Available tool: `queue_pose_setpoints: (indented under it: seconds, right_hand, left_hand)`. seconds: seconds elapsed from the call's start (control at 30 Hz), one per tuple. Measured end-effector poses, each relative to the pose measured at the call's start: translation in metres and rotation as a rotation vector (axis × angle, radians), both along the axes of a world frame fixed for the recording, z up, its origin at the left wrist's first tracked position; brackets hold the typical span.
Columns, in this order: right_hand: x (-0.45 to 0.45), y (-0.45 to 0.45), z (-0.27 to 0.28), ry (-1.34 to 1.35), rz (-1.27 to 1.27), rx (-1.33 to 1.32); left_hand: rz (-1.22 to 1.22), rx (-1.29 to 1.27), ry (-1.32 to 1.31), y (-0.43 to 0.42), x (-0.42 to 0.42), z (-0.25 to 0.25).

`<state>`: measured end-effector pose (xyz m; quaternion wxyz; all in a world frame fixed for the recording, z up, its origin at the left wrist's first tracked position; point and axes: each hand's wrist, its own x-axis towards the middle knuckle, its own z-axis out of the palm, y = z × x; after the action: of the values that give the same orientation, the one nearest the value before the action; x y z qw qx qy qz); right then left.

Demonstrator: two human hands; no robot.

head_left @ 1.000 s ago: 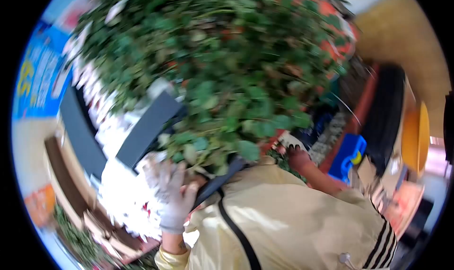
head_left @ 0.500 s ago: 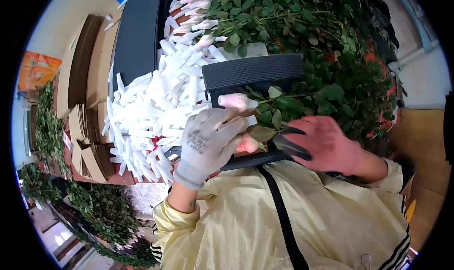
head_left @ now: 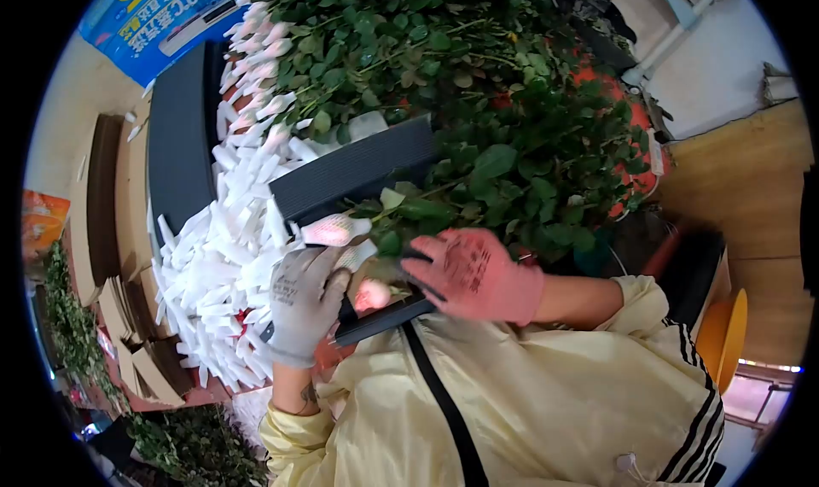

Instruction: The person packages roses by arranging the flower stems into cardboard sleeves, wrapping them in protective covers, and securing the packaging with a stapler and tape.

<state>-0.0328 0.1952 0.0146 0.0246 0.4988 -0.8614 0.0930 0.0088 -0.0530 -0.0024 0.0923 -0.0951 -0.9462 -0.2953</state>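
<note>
My left hand, in a grey-white glove, has its fingers bent together beside a white sleeve; what lies inside its grip is hidden. Just right of its thumb is a bare pink rose head. Above the fingers rests another pink rose in a white net sleeve. My right hand, in a red glove with dark fingertips, curls near the stem side of the bare rose. Its fingertips are slightly blurred, and anything they pinch cannot be made out. A black ridged board stands behind the roses.
White sleeves lie heaped left of my hands. Leafy rose stems cover the table's far and right parts, with sleeved heads along their left end. Folded cardboard stands at left. A black tray edge runs near my jacket.
The view has swung, so the table items appear farther left and tilted. My right hand's fingers have drawn back from the leaves by the bare rose; my left hand stays near the roses.
</note>
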Motion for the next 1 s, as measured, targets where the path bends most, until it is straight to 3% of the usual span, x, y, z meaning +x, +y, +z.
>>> queue_pose_setpoints:
  seconds: [0.1,0.13,0.2,0.5,0.57,0.6,0.7,0.77,0.83,0.9,0.97,1.0]
  right_hand:
    - [-0.014,-0.011,0.014,-0.189,-0.051,0.262]
    - [-0.013,-0.009,0.006,-0.195,-0.038,0.247]
    - [-0.015,-0.003,-0.011,0.143,0.124,0.069]
    - [-0.05,-0.007,0.048,-0.132,0.015,0.206]
    - [-0.055,-0.004,0.028,0.172,0.061,-0.064]
    - [-0.063,-0.006,0.023,0.016,0.129,0.006]
    - [-0.063,-0.01,-0.002,0.086,0.31,0.068]
    - [-0.058,-0.019,-0.012,0.063,0.301,-0.037]
    - [-0.056,-0.027,-0.013,0.236,0.242,0.102]
    - [-0.059,-0.035,-0.013,0.191,0.242,0.111]
    - [-0.054,-0.04,-0.013,0.249,0.302,0.328]
    - [-0.05,-0.028,-0.034,0.296,0.334,-0.039]
  left_hand:
    - [0.016,-0.016,-0.003,0.004,-0.002,0.005]
    - [0.011,-0.045,-0.102,0.002,-0.004,0.008]
    - [0.013,-0.045,-0.11,0.001,-0.003,0.009]
    - [-0.117,-0.009,-0.028,-0.007,0.008,-0.002]
    - [-0.14,-0.01,-0.065,-0.006,0.02,0.003]
    - [-0.139,0.096,-0.114,-0.007,0.028,0.001]
    - [-0.088,0.239,-0.244,-0.009,0.038,0.002]
    - [-0.094,0.369,-0.268,-0.01,0.04,-0.006]
    - [-0.093,0.375,-0.275,-0.008,0.045,-0.009]
    - [-0.095,0.377,-0.276,-0.006,0.044,-0.012]
    - [-0.091,0.403,-0.222,-0.007,0.046,-0.013]
    - [-0.09,0.397,-0.224,-0.007,0.047,-0.011]
